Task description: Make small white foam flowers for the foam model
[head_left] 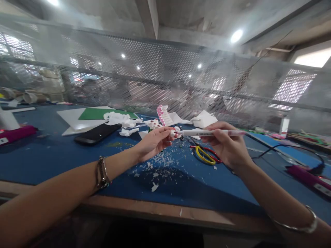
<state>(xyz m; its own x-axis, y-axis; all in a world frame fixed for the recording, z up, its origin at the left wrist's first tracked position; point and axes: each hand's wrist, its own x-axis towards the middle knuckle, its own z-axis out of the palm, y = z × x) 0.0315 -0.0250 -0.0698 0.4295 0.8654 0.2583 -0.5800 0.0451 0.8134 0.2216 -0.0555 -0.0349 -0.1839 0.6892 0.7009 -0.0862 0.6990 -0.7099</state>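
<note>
My right hand grips a white marker pen held level, its tip pointing left. That tip touches a small white foam piece pinched in the fingers of my left hand. Both hands hover above the blue work mat. Scissors with a yellow and a red handle lie on the mat just below my right hand. White scraps are scattered under my hands.
A black phone lies left of centre, by white sheets and a green sheet. White paper and pink-dotted pieces sit behind. Magenta tools lie at far left and right, the right one cabled. A perforated metal screen backs the bench.
</note>
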